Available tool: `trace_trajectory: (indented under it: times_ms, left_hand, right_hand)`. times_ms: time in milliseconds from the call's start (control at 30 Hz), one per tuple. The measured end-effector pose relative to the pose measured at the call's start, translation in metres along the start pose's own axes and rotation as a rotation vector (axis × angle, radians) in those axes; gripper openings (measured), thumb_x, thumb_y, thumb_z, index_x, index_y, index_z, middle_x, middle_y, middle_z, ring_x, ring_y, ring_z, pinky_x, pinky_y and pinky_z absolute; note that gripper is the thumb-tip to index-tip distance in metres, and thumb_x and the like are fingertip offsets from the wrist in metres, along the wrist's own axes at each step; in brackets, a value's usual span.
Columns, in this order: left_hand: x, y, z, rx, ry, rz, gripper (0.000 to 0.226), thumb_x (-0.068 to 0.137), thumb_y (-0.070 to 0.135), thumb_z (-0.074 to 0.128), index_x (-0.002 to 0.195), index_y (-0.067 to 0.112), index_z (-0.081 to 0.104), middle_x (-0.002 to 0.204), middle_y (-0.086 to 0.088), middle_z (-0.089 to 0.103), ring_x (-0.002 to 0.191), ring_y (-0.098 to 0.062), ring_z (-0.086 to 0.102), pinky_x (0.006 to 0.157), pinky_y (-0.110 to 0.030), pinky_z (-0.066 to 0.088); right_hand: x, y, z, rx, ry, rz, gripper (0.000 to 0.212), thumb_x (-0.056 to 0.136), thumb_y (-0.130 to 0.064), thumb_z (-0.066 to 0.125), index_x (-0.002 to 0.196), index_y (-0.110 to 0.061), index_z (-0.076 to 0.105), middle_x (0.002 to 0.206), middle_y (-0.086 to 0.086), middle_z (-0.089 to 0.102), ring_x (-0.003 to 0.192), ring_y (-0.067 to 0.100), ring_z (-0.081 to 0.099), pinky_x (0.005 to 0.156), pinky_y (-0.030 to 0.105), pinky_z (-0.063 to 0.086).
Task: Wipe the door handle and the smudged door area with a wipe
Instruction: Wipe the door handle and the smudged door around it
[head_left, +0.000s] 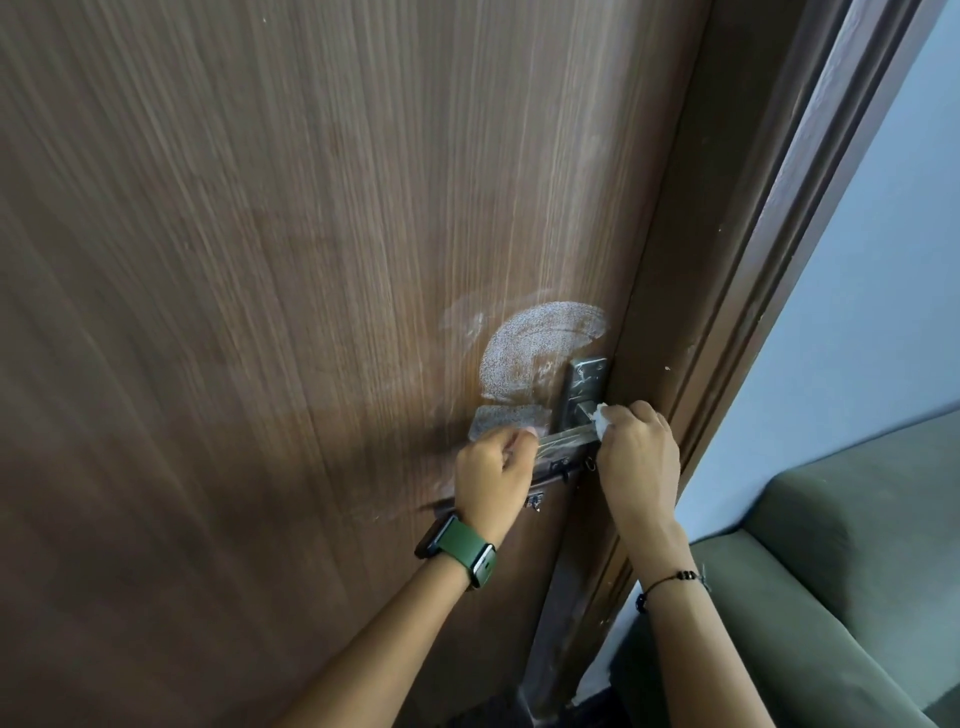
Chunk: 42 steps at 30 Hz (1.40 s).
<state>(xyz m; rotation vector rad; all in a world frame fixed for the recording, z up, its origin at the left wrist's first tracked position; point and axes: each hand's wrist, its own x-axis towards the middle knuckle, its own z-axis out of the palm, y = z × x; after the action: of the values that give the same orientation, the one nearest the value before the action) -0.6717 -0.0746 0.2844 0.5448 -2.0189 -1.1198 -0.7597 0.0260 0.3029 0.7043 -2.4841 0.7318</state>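
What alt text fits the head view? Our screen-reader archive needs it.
A person's right hand presses a white wipe on a metal door handle while the left hand grips the lever's end. A whitish smudge marks the brown door above it.

Smudge (540, 348) on door (311, 260) above handle (569, 435); left hand (493, 475) at handle's left end; right hand (639, 457) with wipe (602, 417) at right.

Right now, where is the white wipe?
In the head view, the wipe is pinched in the right hand, against the inner end of the door handle, just below the metal plate.
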Motion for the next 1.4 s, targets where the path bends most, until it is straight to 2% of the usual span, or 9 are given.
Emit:
trace_trajectory:
  times_ms: [167, 233, 300, 433, 633, 800, 1033, 1233, 1400]
  left_hand:
    - [0.000, 0.004, -0.001, -0.268, 0.043, -0.298, 0.041, 0.091, 0.032, 0.042, 0.069, 0.010, 0.069, 0.068, -0.014, 0.071, 0.067, -0.030, 0.066, 0.067, -0.041, 0.053]
    - [0.000, 0.005, -0.003, -0.382, -0.009, -0.388, 0.041, 0.092, 0.034, 0.037, 0.071, 0.019, 0.069, 0.073, -0.005, 0.071, 0.071, -0.030, 0.067, 0.073, -0.040, 0.054]
    - [0.001, 0.004, -0.005, -0.418, -0.036, -0.415, 0.043, 0.093, 0.036, 0.034, 0.073, 0.022, 0.069, 0.078, -0.001, 0.071, 0.071, -0.026, 0.067, 0.073, -0.037, 0.054]
    - [0.002, 0.006, -0.001, -0.473, 0.006, -0.466, 0.047, 0.092, 0.039, 0.033, 0.076, 0.015, 0.071, 0.073, -0.008, 0.071, 0.058, -0.014, 0.066, 0.057, -0.024, 0.054]
    - [0.003, 0.003, -0.005, -0.452, -0.063, -0.463, 0.050, 0.091, 0.045, 0.031, 0.085, 0.014, 0.070, 0.090, -0.011, 0.072, 0.070, -0.021, 0.068, 0.076, -0.037, 0.055]
    - [0.000, 0.003, -0.002, -0.393, 0.030, -0.488, 0.051, 0.072, 0.062, 0.033, 0.067, 0.028, 0.071, 0.076, -0.005, 0.072, 0.072, -0.021, 0.066, 0.070, -0.037, 0.052]
    - [-0.015, -0.007, -0.001, -0.401, -0.048, -0.418, 0.036, 0.092, 0.035, 0.036, 0.072, 0.027, 0.064, 0.067, 0.000, 0.073, 0.064, -0.010, 0.068, 0.059, -0.020, 0.054]
    - [-0.013, -0.005, 0.004, -0.374, 0.033, -0.430, 0.034, 0.090, 0.033, 0.041, 0.076, 0.017, 0.067, 0.076, -0.007, 0.072, 0.071, -0.018, 0.067, 0.062, -0.025, 0.053]
    - [-0.011, -0.008, 0.003, -0.326, 0.060, -0.438, 0.032, 0.088, 0.034, 0.043, 0.072, 0.022, 0.068, 0.079, -0.007, 0.072, 0.076, -0.023, 0.068, 0.070, -0.036, 0.054]
  right_hand:
    - [-0.026, -0.030, 0.003, 0.010, -0.152, -0.334, 0.028, 0.053, 0.012, 0.072, 0.078, -0.002, 0.069, 0.079, 0.014, 0.062, 0.075, 0.032, 0.061, 0.050, 0.028, 0.049]
    - [-0.011, -0.010, 0.001, 0.024, -0.142, -0.235, 0.030, 0.062, 0.015, 0.066, 0.087, -0.001, 0.071, 0.084, 0.016, 0.061, 0.082, 0.034, 0.058, 0.056, 0.033, 0.049]
    - [-0.004, 0.003, 0.001, 0.037, -0.095, -0.129, 0.032, 0.068, 0.016, 0.061, 0.093, 0.000, 0.071, 0.089, 0.018, 0.060, 0.086, 0.035, 0.056, 0.061, 0.035, 0.048]
    - [-0.033, -0.030, 0.012, 0.089, -0.137, -0.382, 0.024, 0.065, 0.009, 0.067, 0.087, -0.001, 0.068, 0.085, 0.014, 0.060, 0.077, 0.031, 0.057, 0.052, 0.032, 0.050]
    - [-0.012, 0.006, 0.009, 0.079, -0.025, -0.217, 0.030, 0.065, 0.018, 0.062, 0.087, -0.001, 0.070, 0.082, 0.016, 0.061, 0.076, 0.035, 0.057, 0.057, 0.037, 0.050]
    - [-0.049, -0.040, 0.024, 0.242, -0.073, -0.402, 0.023, 0.068, 0.005, 0.068, 0.090, -0.003, 0.069, 0.087, 0.009, 0.064, 0.078, 0.025, 0.058, 0.059, 0.030, 0.052]
    - [-0.042, 0.012, 0.008, 0.648, 0.253, 0.343, 0.019, 0.082, -0.004, 0.063, 0.094, -0.015, 0.072, 0.088, 0.000, 0.061, 0.076, 0.011, 0.055, 0.065, -0.001, 0.035]
    - [-0.019, -0.004, 0.028, 0.545, 0.227, 0.398, 0.006, 0.081, 0.002, 0.061, 0.078, -0.002, 0.064, 0.086, 0.013, 0.059, 0.073, 0.023, 0.056, 0.058, 0.016, 0.026]
    - [-0.054, -0.040, 0.045, 0.666, 0.158, 0.228, 0.015, 0.077, 0.003, 0.064, 0.073, -0.010, 0.058, 0.074, 0.000, 0.059, 0.064, 0.007, 0.051, 0.057, 0.013, 0.038]
